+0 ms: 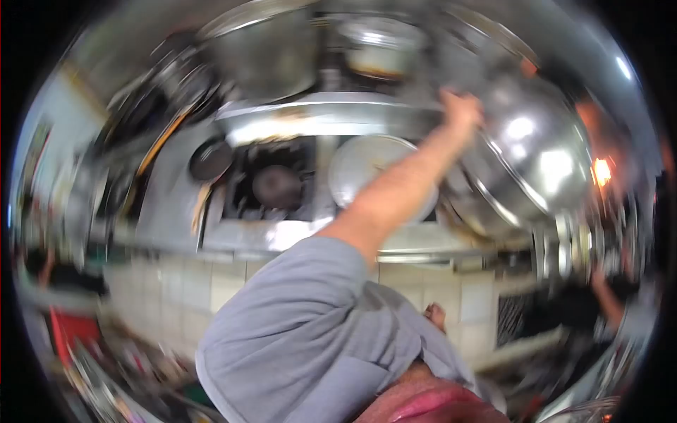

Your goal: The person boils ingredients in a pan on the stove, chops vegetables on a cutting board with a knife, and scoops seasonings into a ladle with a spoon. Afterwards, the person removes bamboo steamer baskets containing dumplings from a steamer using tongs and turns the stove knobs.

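My left hand [462, 113] is stretched out across the stove, past a wide, round, pale metal lid or pan [352, 166]. Its fingers look curled, but motion blur hides what they hold, if anything. Just to its right is the rim of a large shiny metal pot [525, 151], and I cannot tell whether the hand touches it. My right hand does not show. A small, blurred, skin-toned shape, perhaps a foot, lies beyond my grey shirt.
Left of the lid is a black burner grate [278, 185]; a small dark pan [210, 161] sits beside it. Large pots [264, 53] line the back. Flame [601, 171] glows at far right. Other people's arms [608, 296] show at both sides above the tiled floor [176, 289].
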{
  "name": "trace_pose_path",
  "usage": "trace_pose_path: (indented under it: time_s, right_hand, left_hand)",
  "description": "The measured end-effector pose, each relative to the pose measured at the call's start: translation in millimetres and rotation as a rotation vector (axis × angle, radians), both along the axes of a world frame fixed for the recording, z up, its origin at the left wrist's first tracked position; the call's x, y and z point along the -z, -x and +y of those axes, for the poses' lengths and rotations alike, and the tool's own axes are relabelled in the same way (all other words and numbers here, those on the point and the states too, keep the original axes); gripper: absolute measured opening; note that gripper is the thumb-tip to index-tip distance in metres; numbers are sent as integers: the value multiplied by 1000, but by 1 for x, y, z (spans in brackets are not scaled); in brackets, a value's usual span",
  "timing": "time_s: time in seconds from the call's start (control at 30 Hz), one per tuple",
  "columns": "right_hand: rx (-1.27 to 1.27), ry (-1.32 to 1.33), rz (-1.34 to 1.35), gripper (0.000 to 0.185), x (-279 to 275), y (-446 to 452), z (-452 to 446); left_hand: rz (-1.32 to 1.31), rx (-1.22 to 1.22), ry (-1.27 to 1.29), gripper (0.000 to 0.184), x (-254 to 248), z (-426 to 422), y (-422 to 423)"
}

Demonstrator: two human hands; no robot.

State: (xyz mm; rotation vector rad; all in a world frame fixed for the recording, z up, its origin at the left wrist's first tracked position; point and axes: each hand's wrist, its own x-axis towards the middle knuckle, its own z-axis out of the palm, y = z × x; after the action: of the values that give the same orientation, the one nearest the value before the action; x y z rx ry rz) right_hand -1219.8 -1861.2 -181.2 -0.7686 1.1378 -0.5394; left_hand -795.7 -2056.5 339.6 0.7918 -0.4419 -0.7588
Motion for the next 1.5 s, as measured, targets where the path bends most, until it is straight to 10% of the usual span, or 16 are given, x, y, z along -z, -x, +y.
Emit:
trace_pose_path:
  time_s: [0.17, 0.37, 0.53, 0.7, 0.9, 1.17, 1.37, 1.5]
  right_hand:
    - [-364, 27, 404, 53, -93, -83, -4]
    - [-750, 78, 348, 45, -101, -181, 33]
    - [-1511, 655, 293, 43, -191, -333, 154]
    - [-1532, 85, -40, 34, -214, -502, 324]
    - [-1643, -362, -494, 34, -335, -705, 560]
    - [-989, -698, -540, 122, -344, -941, 763]
    - [-912, -365, -647, 18, -324, -1027, 797]
    - [-680, -257, -594, 13, -379, -1017, 837]
  left_hand:
    - [-664, 34, -382, 87, -11, 62, -3]
    - [-968, 157, -24, 84, 22, 292, -28]
    - [-814, 57, -467, 64, 76, 552, -88]
    - [-338, -356, -565, 52, 141, 750, -123]
    - [-178, -640, -564, 48, 100, 923, -139]
    - [-42, -1031, -514, 46, 124, 1089, -191]
    - [142, -1157, -755, 41, 159, 1245, -237]
    - [307, -1255, -707, 40, 159, 1337, -280]
